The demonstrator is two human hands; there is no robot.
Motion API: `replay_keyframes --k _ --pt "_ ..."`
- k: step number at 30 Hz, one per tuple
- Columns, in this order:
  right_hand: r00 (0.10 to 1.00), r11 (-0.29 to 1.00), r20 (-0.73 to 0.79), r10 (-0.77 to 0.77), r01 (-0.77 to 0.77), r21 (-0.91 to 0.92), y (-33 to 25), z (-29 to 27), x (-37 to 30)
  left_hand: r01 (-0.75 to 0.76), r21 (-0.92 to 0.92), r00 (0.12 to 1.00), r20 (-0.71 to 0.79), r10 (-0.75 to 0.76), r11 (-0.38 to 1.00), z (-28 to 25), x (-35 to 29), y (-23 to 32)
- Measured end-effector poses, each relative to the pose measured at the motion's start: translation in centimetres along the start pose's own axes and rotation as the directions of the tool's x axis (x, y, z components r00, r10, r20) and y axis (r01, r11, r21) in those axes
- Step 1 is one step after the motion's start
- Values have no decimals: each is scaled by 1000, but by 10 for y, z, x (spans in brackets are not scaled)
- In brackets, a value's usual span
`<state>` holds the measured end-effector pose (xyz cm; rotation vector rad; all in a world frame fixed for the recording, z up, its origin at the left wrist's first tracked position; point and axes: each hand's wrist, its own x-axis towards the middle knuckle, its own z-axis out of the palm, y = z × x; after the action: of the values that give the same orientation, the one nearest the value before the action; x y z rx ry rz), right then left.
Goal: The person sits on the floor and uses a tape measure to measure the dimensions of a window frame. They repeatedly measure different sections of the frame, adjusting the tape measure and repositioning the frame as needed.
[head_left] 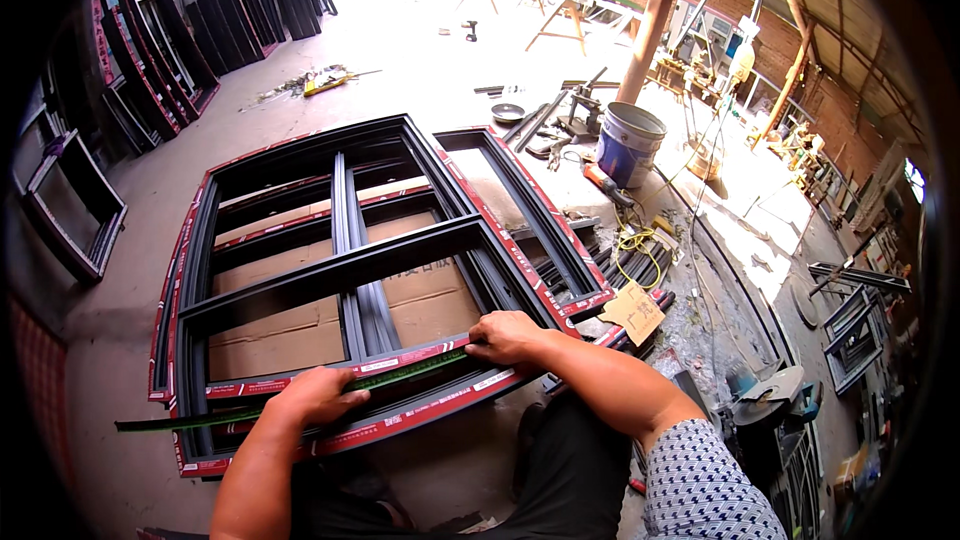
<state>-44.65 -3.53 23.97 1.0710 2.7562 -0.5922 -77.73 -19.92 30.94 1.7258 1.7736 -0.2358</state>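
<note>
Dark window frames (330,298) edged with red printed film lie stacked in front of me. Along the near rail runs a long thin green strip (410,370) with fine marks, its free end sticking out past the frame on the left. My left hand (318,396) is closed over the strip, pressing it near the frame. Farther right, my right hand (508,338) has its fingers curled at the strip's other end, against the red-filmed rail. What lies under its fingertips is partly hidden.
A narrower frame (530,210) lies right of the stack. Beyond stand a white-and-blue bucket (630,145), an orange-and-black power tool (606,185) and a wooden post (655,25). A torn cardboard piece (633,312) lies beside my right arm. Dark profiles (225,25) lean at far left.
</note>
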Motion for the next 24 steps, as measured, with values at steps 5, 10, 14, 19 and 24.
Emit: replay_keyframes --k 5,10,14,19,24 --pt "1000 1000 -3 -2 2 11 0 1 0 -18 -24 999 -27 18 1000 4 2 -6" --pt "1000 1000 -15 -4 4 5 -1 1 -1 1 -32 1000 -10 -2 999 1 0 -3" --pt "1000 1000 -6 1 -1 11 -2 -2 -2 -8 -35 1000 -18 7 999 1 -1 -2" --pt "1000 1000 -13 -5 6 31 0 0 -2 2 -35 1000 -16 -2 999 2 2 -3" --pt "1000 999 -22 -12 13 40 0 2 -2 -28 -26 999 -40 27 999 6 5 -8"
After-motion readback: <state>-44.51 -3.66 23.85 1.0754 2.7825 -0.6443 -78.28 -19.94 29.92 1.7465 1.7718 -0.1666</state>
